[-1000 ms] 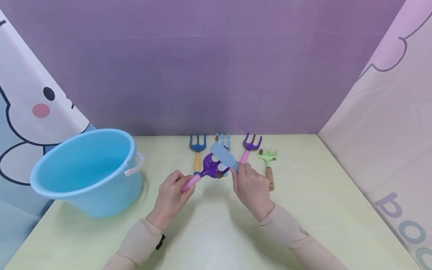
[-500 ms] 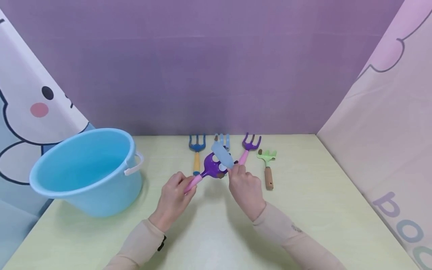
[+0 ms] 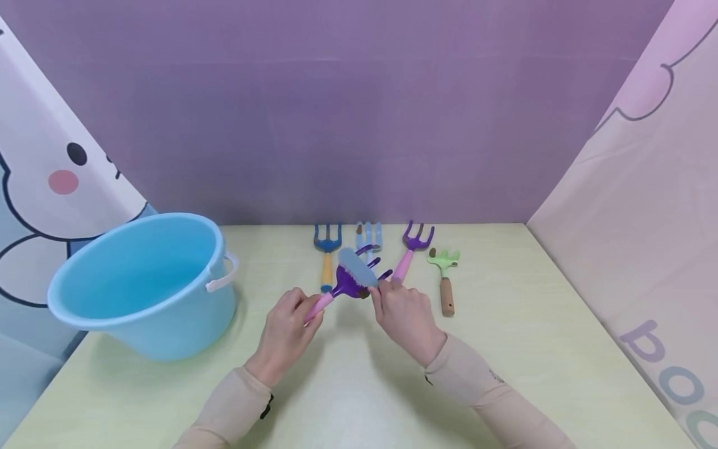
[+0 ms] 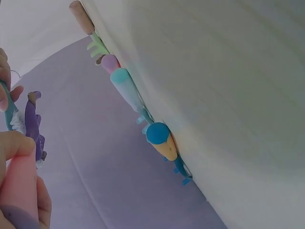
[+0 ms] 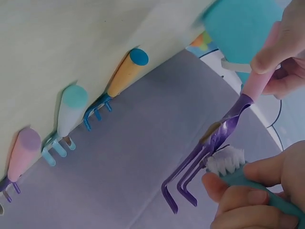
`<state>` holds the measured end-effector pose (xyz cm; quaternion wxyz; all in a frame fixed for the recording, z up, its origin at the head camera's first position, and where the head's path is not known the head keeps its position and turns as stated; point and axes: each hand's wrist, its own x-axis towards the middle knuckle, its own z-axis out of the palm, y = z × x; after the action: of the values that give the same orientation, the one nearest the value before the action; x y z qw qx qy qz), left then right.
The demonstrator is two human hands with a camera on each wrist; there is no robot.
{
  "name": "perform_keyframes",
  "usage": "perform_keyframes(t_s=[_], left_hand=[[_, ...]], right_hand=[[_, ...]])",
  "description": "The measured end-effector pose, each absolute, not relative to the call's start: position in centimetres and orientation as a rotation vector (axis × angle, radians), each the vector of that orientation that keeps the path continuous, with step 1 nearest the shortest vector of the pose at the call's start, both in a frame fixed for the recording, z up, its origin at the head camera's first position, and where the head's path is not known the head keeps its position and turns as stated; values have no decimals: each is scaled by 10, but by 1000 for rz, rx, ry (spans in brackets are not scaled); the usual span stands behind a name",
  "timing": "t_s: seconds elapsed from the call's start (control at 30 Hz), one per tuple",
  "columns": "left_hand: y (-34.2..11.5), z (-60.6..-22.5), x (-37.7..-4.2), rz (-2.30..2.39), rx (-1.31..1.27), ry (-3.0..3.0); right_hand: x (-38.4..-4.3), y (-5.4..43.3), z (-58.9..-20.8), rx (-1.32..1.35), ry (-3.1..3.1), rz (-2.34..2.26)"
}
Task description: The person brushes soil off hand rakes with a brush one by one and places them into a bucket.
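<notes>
My left hand (image 3: pixel 286 333) grips the pink handle of a purple hand rake (image 3: pixel 346 285), held up above the table. In my right hand (image 3: pixel 408 319) is a blue scrubbing brush (image 3: pixel 357 267); from the right wrist its white bristles (image 5: pixel 226 160) face the rake's head and touch it near the base of the prongs. A brown patch (image 5: pixel 209 131) marks the rake's metal. Seen from the left wrist, the brush bristles (image 4: pixel 18 122) lie close against the rake's head (image 4: pixel 31 121). The brush's handle is partly hidden by the right fingers.
A blue bucket (image 3: pixel 168 337) with a white handle stands on the table at left. Along the back lie a blue-and-yellow rake (image 3: pixel 328 262), a light blue rake (image 3: pixel 377 236), a purple-and-pink rake (image 3: pixel 415 243) and a green rake with wooden handle (image 3: pixel 446 290). Behind hangs a purple cloth (image 3: pixel 359 125).
My right hand has moved left, carrying the brush across the rake's head; the prongs now show beyond it. My left hand and the rake have stayed nearly in place.
</notes>
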<state>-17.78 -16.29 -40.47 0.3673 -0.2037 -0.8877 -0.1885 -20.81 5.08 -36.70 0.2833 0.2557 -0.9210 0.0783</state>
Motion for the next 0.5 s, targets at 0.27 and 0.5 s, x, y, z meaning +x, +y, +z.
perform_keyframes(t_s=[0.27,0.5], left_hand=[[-162,-404,-179,-528,-512,-2276],[-161,-403,-180,-561,-511,-2282]], right_hand=[[-210,53,-364,699,-2516,255],[-214,59,-363,724,-2496,284]])
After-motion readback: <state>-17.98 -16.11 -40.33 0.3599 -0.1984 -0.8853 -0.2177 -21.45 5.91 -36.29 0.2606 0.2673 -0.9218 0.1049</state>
